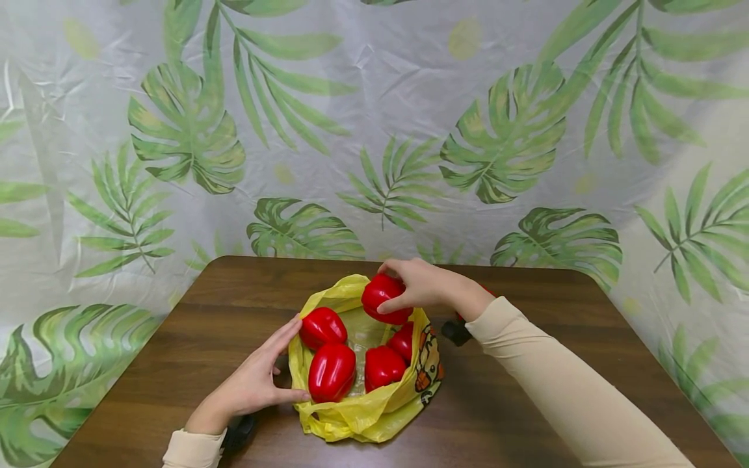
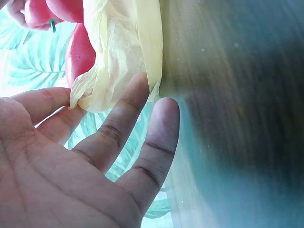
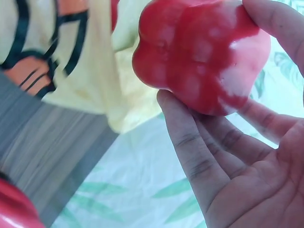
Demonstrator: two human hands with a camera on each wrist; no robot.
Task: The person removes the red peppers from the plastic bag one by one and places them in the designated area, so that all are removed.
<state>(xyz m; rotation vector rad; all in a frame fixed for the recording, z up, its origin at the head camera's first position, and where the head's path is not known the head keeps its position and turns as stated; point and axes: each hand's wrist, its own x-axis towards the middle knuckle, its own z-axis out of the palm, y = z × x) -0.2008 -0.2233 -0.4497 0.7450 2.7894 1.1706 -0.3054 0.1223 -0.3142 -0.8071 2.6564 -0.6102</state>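
Observation:
A yellow plastic bag (image 1: 365,416) stands on the table with its mouth wide, several red bell peppers (image 1: 332,374) inside it along both sides. Over the far right rim, my right hand (image 1: 418,284) grips another red bell pepper (image 1: 383,296), thumb on one side and fingers on the other. In the right wrist view the lobed end of this held pepper (image 3: 199,52) faces the camera. My left hand (image 1: 260,374) rests against the bag's left side with fingers spread. Its fingertips (image 2: 166,111) touch the thin plastic in the left wrist view.
Beyond my right forearm lies one more red pepper (image 3: 16,206), mostly hidden by the arm in the head view. The brown wooden table (image 1: 234,305) ends at a leaf-patterned curtain (image 1: 374,130). An orange and black print (image 1: 429,364) marks the bag's right side.

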